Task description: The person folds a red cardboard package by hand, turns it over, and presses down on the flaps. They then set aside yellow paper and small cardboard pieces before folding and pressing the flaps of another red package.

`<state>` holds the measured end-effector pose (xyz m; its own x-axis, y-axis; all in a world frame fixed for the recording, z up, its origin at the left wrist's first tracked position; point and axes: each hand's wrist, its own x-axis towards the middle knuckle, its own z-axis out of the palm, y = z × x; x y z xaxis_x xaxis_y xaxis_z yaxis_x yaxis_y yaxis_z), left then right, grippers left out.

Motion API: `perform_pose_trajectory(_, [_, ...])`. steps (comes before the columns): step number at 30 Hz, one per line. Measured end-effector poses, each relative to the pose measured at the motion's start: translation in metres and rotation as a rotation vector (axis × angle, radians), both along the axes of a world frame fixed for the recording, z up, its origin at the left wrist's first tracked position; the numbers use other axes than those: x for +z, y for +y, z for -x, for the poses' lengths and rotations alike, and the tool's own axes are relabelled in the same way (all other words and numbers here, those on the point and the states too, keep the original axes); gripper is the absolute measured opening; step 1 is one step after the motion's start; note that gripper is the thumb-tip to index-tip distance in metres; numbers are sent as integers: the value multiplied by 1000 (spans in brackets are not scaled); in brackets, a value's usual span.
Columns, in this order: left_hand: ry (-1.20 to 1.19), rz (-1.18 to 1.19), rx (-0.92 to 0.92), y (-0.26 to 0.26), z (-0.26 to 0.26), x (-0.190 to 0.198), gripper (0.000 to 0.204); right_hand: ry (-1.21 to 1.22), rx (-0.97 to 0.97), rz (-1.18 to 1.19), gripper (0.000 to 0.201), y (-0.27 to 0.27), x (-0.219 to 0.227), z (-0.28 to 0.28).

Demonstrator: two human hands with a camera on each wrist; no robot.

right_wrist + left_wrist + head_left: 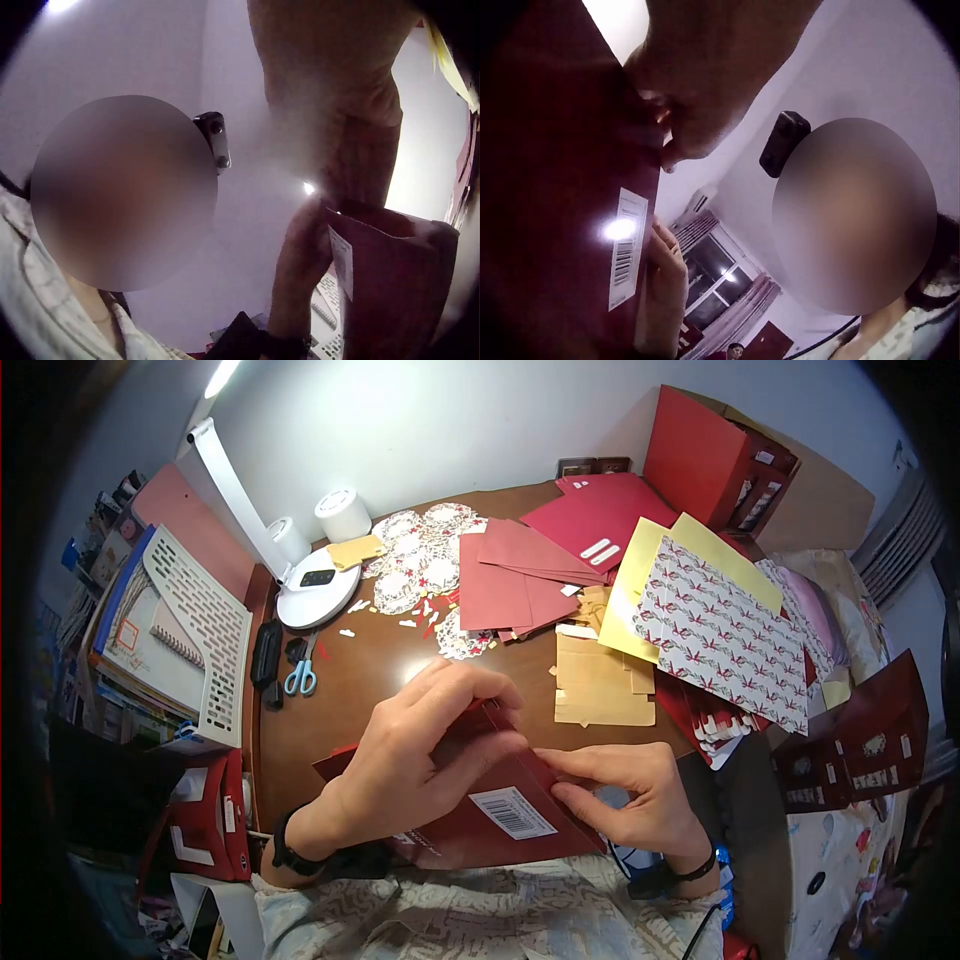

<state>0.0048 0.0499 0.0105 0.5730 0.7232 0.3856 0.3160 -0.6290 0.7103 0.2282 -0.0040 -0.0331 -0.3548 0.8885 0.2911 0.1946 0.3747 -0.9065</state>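
Observation:
A dark red cardboard piece [450, 825] with a white barcode label [513, 813] is held in front of the person's body. My left hand [420, 735] grips its upper edge, fingers curled over the far side and thumb along the near side. At the right edge, my right hand [625, 790] pinches the cardboard between thumb and forefinger. In the right wrist view the cardboard [401, 289] shows folded walls with a gap between them at the top. The left wrist view has the label [628, 251] close up, with the right hand's fingers [667, 259] behind the edge.
Red envelopes [515, 580], tan cardboard [605, 695] and a patterned sheet [720, 630] lie on the table's right half. Blue-handled scissors [300, 677], a lamp base [318, 600] and small paper scraps [430, 615] are at the left and back. A red box [695, 460] stands back right.

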Motion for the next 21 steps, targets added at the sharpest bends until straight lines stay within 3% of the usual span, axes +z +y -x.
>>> perform_pose_trajectory(6, [34, 7, 23, 2, 1, 3, 23, 107, -19, 113, 37, -1, 2, 2])
perform_pose_trajectory(8, [32, 22, 27, 4, 3, 5, 21, 129, 58, 174, 38, 2, 1, -3])
perform_pose_trajectory(21, [16, 99, 13, 5, 3, 5, 20, 29, 64, 58, 38, 5, -1, -6])
